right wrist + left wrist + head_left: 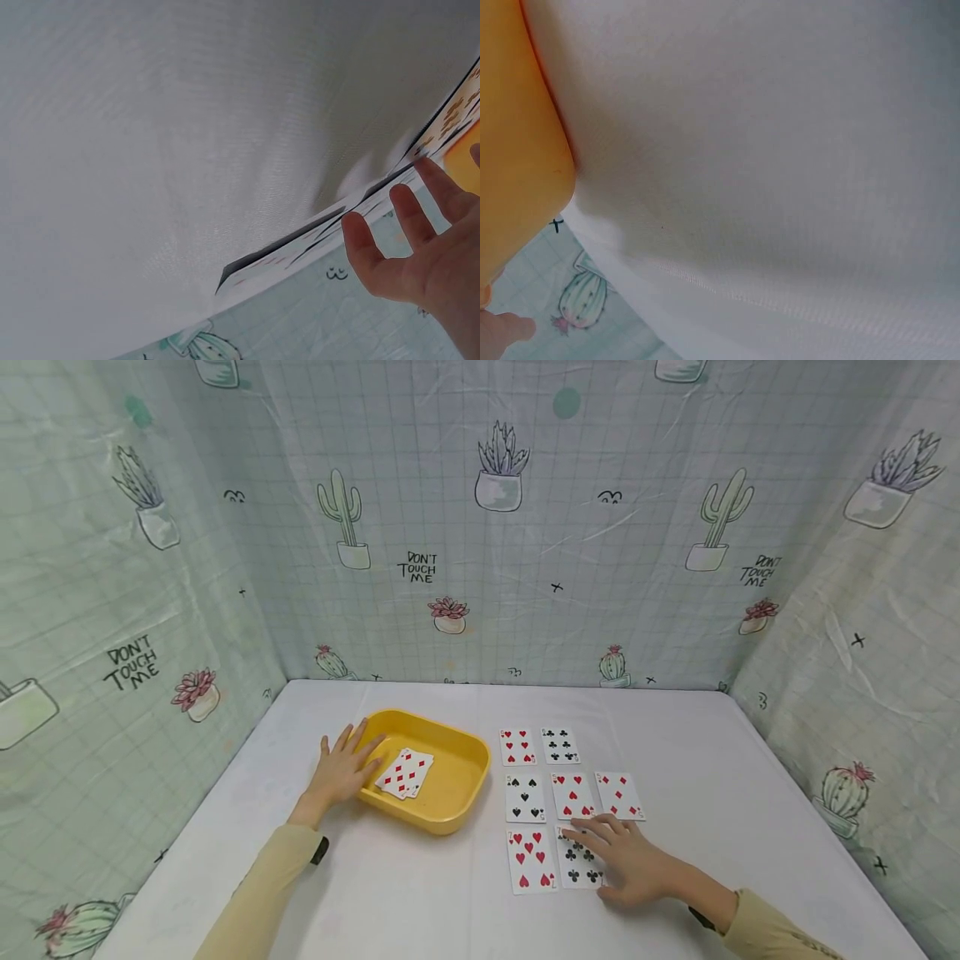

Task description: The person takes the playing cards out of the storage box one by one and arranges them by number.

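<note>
My left hand point(342, 773) rests on the left rim of a yellow plastic tray point(457, 802), its fingers spread over the edge. Inside the tray lie a few overlapping playing cards point(406, 772), a diamond card on top. Over the seven of clubs point(573, 877) reaches my right hand point(630, 862), fingers loosely extended; it partly covers that card. Whether the fingertips press on it, I cannot tell. To its left lies the seven of hearts point(532, 860). Behind are the five of spades point(524, 797), five of hearts point(572, 793) and five of diamonds point(619, 795).
Farther back lie the six of hearts point(517, 747) and the six of clubs point(561, 746). All cards sit face up on a white-covered table point(420, 893). A cactus-print cloth point(420, 510) surrounds the table at the back and sides.
</note>
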Tool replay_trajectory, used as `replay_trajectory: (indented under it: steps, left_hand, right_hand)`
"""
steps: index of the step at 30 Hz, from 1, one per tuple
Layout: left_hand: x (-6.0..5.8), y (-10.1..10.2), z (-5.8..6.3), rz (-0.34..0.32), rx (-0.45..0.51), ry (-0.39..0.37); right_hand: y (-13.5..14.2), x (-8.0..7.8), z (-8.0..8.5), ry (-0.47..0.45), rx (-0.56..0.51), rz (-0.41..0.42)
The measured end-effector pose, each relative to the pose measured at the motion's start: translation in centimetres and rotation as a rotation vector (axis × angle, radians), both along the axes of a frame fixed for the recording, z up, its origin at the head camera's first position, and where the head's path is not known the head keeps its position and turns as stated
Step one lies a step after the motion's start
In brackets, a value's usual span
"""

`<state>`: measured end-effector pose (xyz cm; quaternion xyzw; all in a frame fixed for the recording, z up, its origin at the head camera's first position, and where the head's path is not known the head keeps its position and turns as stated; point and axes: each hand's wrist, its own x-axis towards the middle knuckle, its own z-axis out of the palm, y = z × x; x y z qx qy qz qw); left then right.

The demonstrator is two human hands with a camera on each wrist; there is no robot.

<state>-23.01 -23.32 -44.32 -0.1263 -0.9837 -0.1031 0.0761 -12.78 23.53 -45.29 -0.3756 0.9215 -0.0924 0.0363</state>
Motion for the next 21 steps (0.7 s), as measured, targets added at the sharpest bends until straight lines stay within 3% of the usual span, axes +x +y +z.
replay_trajectory:
  steps: [13,21]
  left_hand:
    - [0.1,0.0,0.2,0.002,-0.013,-0.015]
    - [0.0,0.0,0.1,0.001,-0.007,-0.015]
  right_hand:
    - [0.7,0.3,-0.7,0.106,-0.017,0.051]
    - [1.2,0.4,-0.4,0.078,-0.024,0.022]
